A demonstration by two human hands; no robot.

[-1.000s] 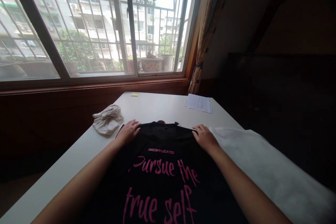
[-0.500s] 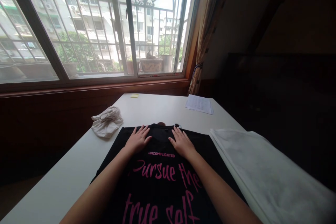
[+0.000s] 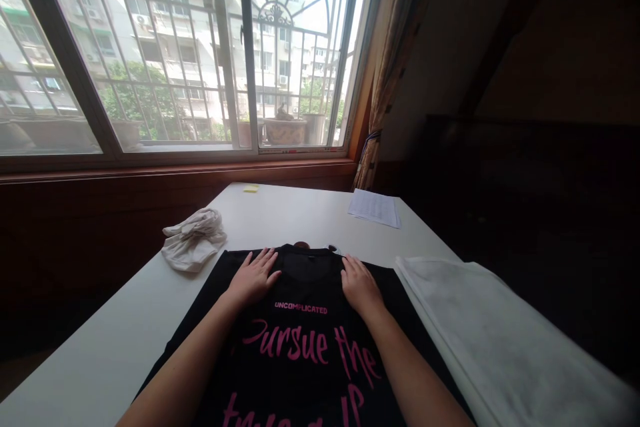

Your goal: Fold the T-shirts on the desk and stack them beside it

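Observation:
A black T-shirt (image 3: pixel 300 290) with pink lettering lies spread on the white table, its neckline at the far end. My left hand (image 3: pixel 253 277) rests flat on the shirt's left shoulder area, fingers stretched out toward the collar. On the other side of the neckline, my right hand (image 3: pixel 361 283) lies flat on the fabric with its fingers extended. Neither hand grips anything. My forearms cover parts of the shirt's sides and some of the lettering. Just beyond the collar, a small brown round item (image 3: pixel 301 245) and a white-and-dark item (image 3: pixel 334 249) show only in part.
A crumpled whitish cloth (image 3: pixel 195 240) sits at the left on the white table (image 3: pixel 280 213). Folded white fabric (image 3: pixel 500 320) covers the right side. Papers (image 3: pixel 375 207) and a yellow note (image 3: pixel 251 188) lie near the far edge, below the window.
My right hand has slid to the right, away from the neckline, widening the gap between my hands. The view has shifted slightly.

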